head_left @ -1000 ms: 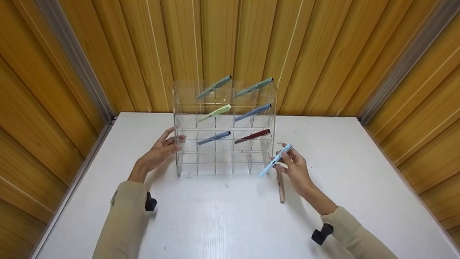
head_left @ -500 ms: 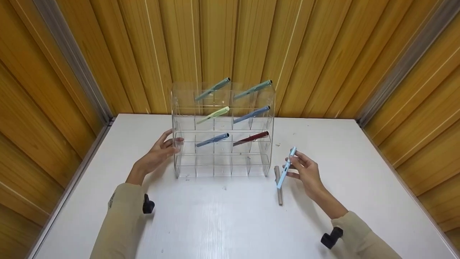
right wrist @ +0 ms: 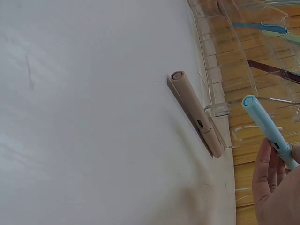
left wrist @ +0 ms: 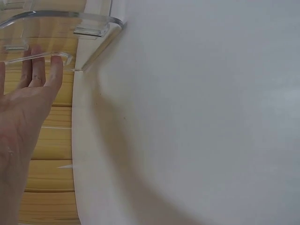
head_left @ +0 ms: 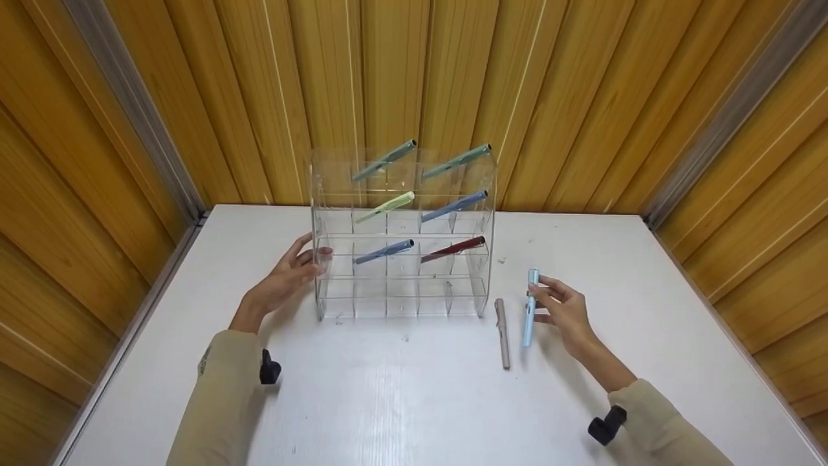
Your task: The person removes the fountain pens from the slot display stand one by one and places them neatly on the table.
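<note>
A clear acrylic pen rack (head_left: 402, 307) stands on the white table, several pens slanting across its tiers. My left hand (head_left: 284, 278) holds the rack's left side panel, fingers showing through the clear plastic in the left wrist view. To the right of the rack, my right hand (head_left: 564, 312) pinches a light blue pen (head_left: 530, 323) near its upper end. The pen is nearly upright in the head view, its lower end over the table. A taupe pen (head_left: 502, 336) lies on the table between the rack and the light blue pen.
On the rack's upper tier rest two green pens, one of them the left green pen (head_left: 386, 160). Below are a pale green pen (head_left: 386, 207), a blue pen (head_left: 455, 206), another blue pen (head_left: 385, 251) and a dark red pen (head_left: 454, 248). Wood-look panels (head_left: 394, 77) stand behind.
My right hand has moved right, away from the rack, and the light blue pen has turned from slanting to nearly upright. The taupe pen is now uncovered. My left hand stays at the rack.
</note>
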Tool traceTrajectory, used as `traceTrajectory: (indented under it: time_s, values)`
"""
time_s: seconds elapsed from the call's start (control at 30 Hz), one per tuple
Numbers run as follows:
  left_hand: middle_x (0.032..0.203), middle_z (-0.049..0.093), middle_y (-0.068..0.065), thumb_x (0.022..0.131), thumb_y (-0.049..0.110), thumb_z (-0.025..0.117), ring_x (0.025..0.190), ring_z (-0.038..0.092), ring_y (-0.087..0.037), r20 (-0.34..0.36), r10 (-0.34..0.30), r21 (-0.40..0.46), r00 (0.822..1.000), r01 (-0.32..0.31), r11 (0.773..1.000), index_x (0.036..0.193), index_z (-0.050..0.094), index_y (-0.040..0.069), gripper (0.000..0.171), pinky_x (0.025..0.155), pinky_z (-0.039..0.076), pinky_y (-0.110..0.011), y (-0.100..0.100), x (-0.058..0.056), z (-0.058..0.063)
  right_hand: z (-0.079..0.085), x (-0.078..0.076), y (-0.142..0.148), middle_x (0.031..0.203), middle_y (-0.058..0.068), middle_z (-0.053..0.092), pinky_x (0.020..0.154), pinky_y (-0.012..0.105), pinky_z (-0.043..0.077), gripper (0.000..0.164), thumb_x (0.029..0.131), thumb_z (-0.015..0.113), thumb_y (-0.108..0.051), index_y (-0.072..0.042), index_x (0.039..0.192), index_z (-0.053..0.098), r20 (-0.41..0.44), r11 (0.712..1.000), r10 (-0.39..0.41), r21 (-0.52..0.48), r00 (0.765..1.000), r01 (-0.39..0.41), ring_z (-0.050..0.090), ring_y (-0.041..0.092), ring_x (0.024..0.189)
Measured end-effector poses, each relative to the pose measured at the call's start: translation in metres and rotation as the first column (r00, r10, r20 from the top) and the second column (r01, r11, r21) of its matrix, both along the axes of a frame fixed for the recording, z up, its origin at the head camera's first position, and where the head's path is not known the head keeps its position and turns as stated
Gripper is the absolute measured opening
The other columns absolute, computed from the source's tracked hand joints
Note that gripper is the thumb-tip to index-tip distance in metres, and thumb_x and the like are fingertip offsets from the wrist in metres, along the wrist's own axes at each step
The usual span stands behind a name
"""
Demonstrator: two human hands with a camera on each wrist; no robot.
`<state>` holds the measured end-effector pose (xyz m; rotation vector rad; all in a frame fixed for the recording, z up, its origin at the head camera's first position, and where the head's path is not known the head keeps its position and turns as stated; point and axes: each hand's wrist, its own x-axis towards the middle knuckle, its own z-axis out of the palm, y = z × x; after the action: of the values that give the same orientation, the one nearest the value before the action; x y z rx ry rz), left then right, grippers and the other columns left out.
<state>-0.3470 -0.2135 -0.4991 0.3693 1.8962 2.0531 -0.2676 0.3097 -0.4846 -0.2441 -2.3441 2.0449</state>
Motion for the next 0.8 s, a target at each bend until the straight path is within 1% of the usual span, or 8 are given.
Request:
traceTrajectory:
  time_s: [0.2,0.47,0.67,0.8]
  values:
    - [0.165,0.028,-0.023,0.1,0.007,0.059,0.156,0.024,-0.035,0.005,0.002,0.002,1.0,-0.002,1.0,0.165,0.004,0.017,0.086,0.129,0.013,-0.058,-0.001,0.0,-0.003,-0.006,0.0,0.006,0.088,-0.015,0.072,0.072,0.025,0.063,0.052,0.098,0.07,-0.029,0.0,0.138,0.057,0.005,1.0,-0.009,0.024,1.0,0.009,0.07,0.006,0.079]
    - [0.164,0.026,-0.023,0.097,0.007,0.062,0.156,0.022,-0.036,0.015,-0.011,0.05,1.0,0.011,0.999,0.164,0.006,0.019,0.088,0.129,0.011,-0.058,0.0,0.0,-0.001,-0.011,-0.002,0.013,0.091,-0.013,0.073,0.07,0.024,0.062,0.056,0.098,0.07,-0.029,0.002,0.141,0.052,0.038,0.998,0.03,0.053,0.999,-0.032,0.07,0.008,0.08]
    - [0.164,0.029,-0.019,0.098,0.009,0.062,0.156,0.021,-0.035,0.023,-0.007,0.036,1.0,0.006,0.999,0.165,0.003,0.018,0.09,0.129,0.01,-0.058,0.0,0.0,-0.002,-0.016,-0.002,0.016,0.09,-0.008,0.068,0.066,0.025,0.062,0.055,0.096,0.073,-0.028,0.003,0.138,0.055,0.066,0.993,0.026,0.115,0.998,-0.034,0.07,0.007,0.075]
    - [0.164,0.028,-0.02,0.098,0.009,0.062,0.157,0.02,-0.035,0.021,-0.005,0.039,1.0,0.005,0.999,0.165,0.003,0.018,0.089,0.129,0.01,-0.057,-0.001,0.0,-0.002,-0.018,-0.003,0.016,0.093,-0.006,0.064,0.066,0.027,0.062,0.055,0.096,0.072,-0.026,0.005,0.138,0.056,0.073,0.986,0.037,0.159,0.997,-0.049,0.069,0.007,0.073]
